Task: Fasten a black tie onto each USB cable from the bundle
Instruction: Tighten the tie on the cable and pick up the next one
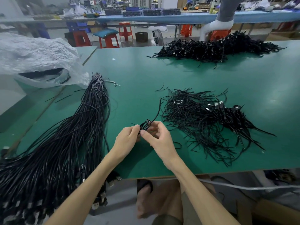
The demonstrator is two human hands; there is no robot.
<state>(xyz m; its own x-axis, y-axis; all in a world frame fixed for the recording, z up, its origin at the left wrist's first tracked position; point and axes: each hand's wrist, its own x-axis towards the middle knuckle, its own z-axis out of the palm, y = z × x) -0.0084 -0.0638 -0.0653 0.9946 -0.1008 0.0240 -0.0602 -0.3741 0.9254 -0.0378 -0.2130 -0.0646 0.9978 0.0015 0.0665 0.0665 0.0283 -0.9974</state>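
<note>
Fingers: the left hand point(128, 138) and right hand point(159, 140) meet over the near part of the counter point(138, 75). The fingers point(137, 127) of both are curled in close and pinch one small coiled cable point(145, 125) between them.
Coiled cable: black, wound into a tight little loop, gripped at thumb and forefinger on each side.
Strand: a black strand point(158, 109) curves up and away from the coil. I cannot tell whether it is a tie or the cable's own end.
Loose ties: a spread heap of thin black ties point(191, 114) lies just to the right of the hands.
Tied cables: a smaller heap of coils point(233, 117) with silver USB plugs showing touches the right side of the ties.
Bundle: the long, thick bundle point(73, 127) of black USB cables lies on the left, its plugs hanging over the near edge.
Far heap: another black heap of cables point(211, 47) sits at the far right, well apart.
Plastic bag: a crumpled clear bag point(35, 59) lies at the far left, beside the bundle's far end.
</note>
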